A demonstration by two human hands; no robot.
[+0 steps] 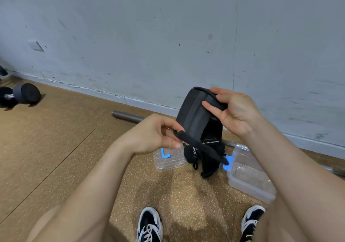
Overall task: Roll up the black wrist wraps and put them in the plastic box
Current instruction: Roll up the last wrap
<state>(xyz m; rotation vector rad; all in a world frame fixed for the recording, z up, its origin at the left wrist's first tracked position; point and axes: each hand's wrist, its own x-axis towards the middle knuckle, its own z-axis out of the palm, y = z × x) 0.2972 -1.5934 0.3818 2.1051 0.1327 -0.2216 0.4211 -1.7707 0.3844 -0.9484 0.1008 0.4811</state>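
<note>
A black wrist wrap (194, 113) with a grey stripe is stretched in the air between both hands. My left hand (155, 133) pinches its lower end, where a thin black strap trails down to the right. My right hand (237, 111) grips its upper end, fingers over the fabric. Below them on the floor lies a rolled black wrist wrap (191, 155) with white lettering, beside more loose black fabric (210, 165). The clear plastic box (250, 178) with a blue clip stands open at the right. Its clear lid (169, 159) with a blue clip lies to the left of the rolled wrap.
Cork-coloured floor runs up to a scuffed grey wall. A steel barbell (127, 116) lies along the wall base behind the hands. A dumbbell (20, 95) rests at far left. My two dark sneakers (149, 225) stand at the bottom edge.
</note>
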